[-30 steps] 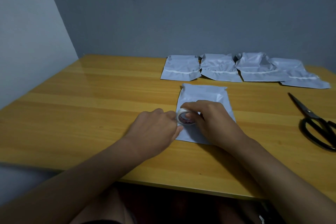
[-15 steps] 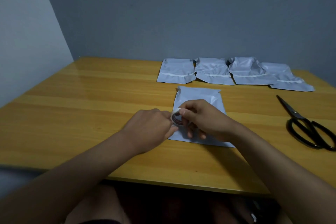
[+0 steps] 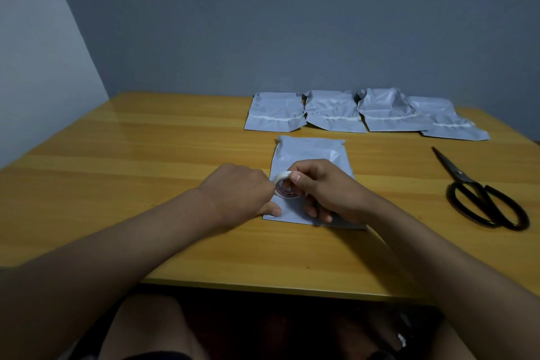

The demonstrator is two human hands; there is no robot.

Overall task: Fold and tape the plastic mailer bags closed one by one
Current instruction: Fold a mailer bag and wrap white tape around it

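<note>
At the middle of the table [image 3: 146, 184], the left hand [image 3: 239, 193] curls at the tape roll [image 3: 287, 188], seemingly picking at its free end; whether it pinches tape, I cannot tell. The right hand [image 3: 324, 187] grips the roll above the folded mailer bag [image 3: 312, 152]. Next: pull a strip across the fold. Scissors [image 3: 482, 193] wait near the right edge.

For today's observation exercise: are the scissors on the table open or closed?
Closed. The scissors lie flat on the table, blades together in one point, the two black handle loops side by side.
</note>
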